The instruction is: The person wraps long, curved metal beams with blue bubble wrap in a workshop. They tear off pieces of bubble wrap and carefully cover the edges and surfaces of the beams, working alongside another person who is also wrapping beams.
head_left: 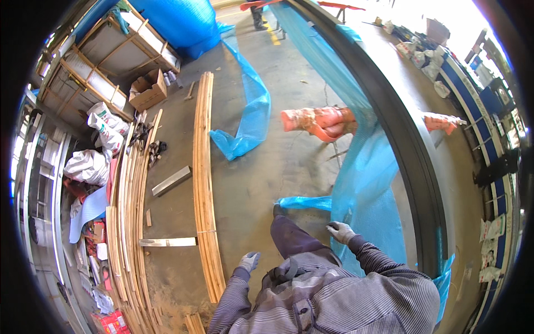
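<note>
My right hand (341,232), in a grey glove, is closed at the left edge of a translucent blue plastic wrap (374,209), pinching it. The wrap hangs down from under a long dark profile (409,150) and spreads onto the floor, with a strip running toward my foot. Beside my left side, my left hand (249,261), also gloved, hangs loosely open over the floor and holds nothing. A support padded with pink wrapping (320,121) stands beneath the profile, partly seen through the blue film.
Long wooden strips (203,167) lie to my left, with another wood pile (127,222) beyond. A metal piece (172,181) sits between them. Loose blue film (250,111) trails across the floor from a large blue roll (178,22). At right stands a blue-and-white rack (467,92).
</note>
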### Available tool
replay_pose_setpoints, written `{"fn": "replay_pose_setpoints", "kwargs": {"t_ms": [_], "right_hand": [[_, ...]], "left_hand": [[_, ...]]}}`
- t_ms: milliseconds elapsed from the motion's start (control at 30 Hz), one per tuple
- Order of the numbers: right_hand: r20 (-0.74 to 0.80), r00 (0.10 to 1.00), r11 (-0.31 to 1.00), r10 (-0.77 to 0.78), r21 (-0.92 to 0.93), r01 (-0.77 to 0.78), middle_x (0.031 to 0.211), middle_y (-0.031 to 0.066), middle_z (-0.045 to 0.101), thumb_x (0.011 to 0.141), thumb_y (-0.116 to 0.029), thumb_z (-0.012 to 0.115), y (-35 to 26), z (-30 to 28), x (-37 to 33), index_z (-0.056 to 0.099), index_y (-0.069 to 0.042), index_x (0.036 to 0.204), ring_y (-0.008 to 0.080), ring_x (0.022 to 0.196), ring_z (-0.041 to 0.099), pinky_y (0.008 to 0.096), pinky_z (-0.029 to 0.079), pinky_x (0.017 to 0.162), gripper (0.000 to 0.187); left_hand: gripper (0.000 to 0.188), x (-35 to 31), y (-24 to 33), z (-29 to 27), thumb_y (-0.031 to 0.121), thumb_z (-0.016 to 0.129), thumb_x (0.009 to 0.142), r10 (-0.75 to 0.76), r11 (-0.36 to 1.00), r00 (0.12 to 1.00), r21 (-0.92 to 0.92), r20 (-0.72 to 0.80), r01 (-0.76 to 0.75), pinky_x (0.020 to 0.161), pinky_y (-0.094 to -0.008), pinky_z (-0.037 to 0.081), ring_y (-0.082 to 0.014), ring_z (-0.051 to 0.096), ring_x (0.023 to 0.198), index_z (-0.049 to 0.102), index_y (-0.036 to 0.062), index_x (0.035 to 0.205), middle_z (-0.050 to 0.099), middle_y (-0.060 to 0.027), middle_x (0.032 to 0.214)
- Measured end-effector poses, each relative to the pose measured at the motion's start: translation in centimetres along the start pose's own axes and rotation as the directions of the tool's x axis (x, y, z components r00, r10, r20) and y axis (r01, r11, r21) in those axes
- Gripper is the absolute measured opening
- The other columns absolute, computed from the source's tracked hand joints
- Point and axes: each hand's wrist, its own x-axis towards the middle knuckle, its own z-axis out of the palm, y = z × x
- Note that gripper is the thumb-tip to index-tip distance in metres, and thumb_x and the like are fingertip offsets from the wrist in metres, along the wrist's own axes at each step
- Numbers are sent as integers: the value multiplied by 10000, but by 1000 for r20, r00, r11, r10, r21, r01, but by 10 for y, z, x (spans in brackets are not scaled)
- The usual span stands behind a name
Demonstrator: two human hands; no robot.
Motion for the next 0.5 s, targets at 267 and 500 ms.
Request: {"fn": "replay_pose_setpoints", "kwargs": {"t_ms": [267,500], "right_hand": [[-314,944,951,-105,244,187,1042,238,720,915,-292,703,-110,-60,208,683,23,1146,286,987,710,393,545,854,392],[-553,821,944,-145,171,282,1036,155,731,967,-269,652,-182,-175,357,676,3,1163,227,969,698,344,536,865,336]], "left_hand": [[219,-18,77,-142,365,580,968,-181,983,947,-82,-265,165,439,-330,392,-156,500,525,590,150,929,495,8,675],[352,50,111,-176,431,626,938,-86,993,968,55,-236,102,674,-363,530,-204,657,806,700,119,1083,665,-84,929]]}}
